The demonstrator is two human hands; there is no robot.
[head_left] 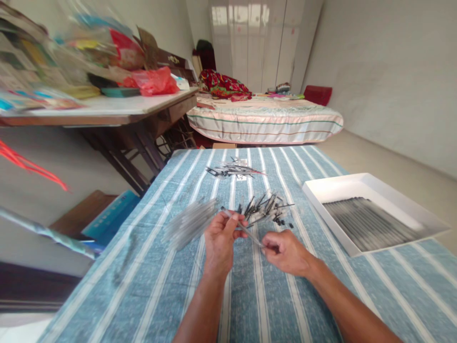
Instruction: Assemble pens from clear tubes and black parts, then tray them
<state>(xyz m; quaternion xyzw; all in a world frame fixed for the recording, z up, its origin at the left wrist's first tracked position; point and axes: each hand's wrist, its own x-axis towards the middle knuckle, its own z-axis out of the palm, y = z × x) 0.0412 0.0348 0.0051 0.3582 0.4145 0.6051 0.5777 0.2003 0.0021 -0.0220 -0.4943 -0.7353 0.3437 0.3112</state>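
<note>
Right hand (286,252) around rod (253,236), tip unseen

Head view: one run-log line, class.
left hand: holds slim translucent grey tube; right hand: at tube's near end; white rectangular box: at right

Beyond the far edge of the worktop (124,295) stands a bed (271,116) with a pale, striped cover; red patterned bedding (223,85) is heaped at its left. Behind it, a tall white wardrobe (246,52) has glossy doors that catch bright, pale reflections near the top. A plain, light grey wall (400,62) runs along the right, above a beige floor (385,150) that shows past the worktop's far right corner. Off the left edge, a cluttered side table (153,105) with a pale top and dark legs stands against the left wall (171,28). The light is soft.
</note>
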